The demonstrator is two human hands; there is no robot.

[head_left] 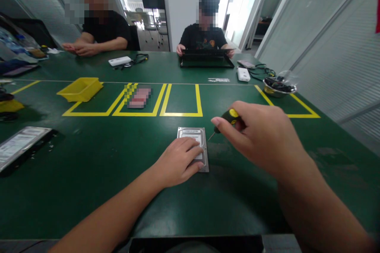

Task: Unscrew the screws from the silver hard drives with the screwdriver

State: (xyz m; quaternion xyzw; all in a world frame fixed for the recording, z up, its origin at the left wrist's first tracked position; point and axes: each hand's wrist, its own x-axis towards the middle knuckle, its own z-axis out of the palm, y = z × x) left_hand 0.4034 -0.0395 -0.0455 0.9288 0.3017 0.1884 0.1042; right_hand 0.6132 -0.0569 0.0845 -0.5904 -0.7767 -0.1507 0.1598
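Observation:
A silver hard drive [193, 134] lies flat on the green table [89, 174] in front of me. My left hand [178, 162] rests palm-down on its near half, fingers spread over the lid. My right hand [261, 138] hovers just right of the drive, closed around a small screwdriver [227, 119] with a black and yellow handle. Its thin tip points down-left toward the drive's right edge.
Yellow tape boxes [181, 101] mark the table beyond the drive; a yellow bin [80, 89] sits in one. Another drive on a black tray [20, 146] lies at left, a metal bowl [279, 87] at right. Two seated people work at the far side, one with a laptop [206, 59].

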